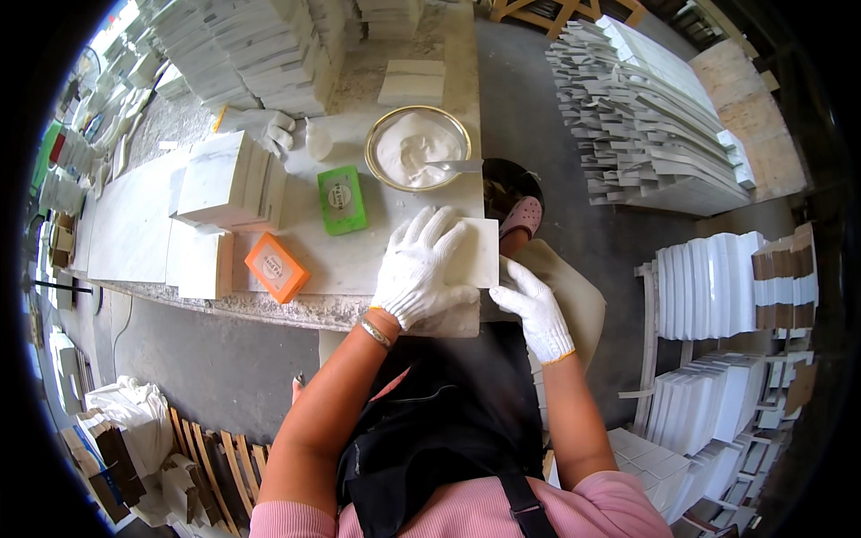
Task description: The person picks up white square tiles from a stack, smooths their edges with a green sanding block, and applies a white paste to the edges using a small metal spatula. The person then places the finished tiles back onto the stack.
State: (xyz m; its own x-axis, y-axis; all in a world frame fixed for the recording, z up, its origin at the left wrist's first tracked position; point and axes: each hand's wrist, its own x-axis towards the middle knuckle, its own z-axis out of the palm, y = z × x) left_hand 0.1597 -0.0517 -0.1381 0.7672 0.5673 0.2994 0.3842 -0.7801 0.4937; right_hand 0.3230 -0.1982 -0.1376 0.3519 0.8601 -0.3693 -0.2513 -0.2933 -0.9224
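My left hand (421, 267), in a white knit glove, lies flat with spread fingers on a white stone tile (475, 255) at the right edge of the stone-topped table. The glove covers the tile's left part. My right hand (535, 309), also gloved, is just past the table's edge at the tile's near right corner. Its fingers and thumb are apart around that corner; whether they touch it is unclear. Beyond the tile stands a metal bowl (369, 151) of white powder or paste with a putty knife (457, 166) in it. A green hand pad (343, 199) lies left of the bowl.
An orange hand pad (277, 268) lies near the table's front edge. Stacked tiles (224, 184) stand on the left, with taller stacks (251, 54) behind. An empty-looking white glove (278, 130) lies there. Stacked stone strips (646, 117) and tile racks (708, 287) fill the right side.
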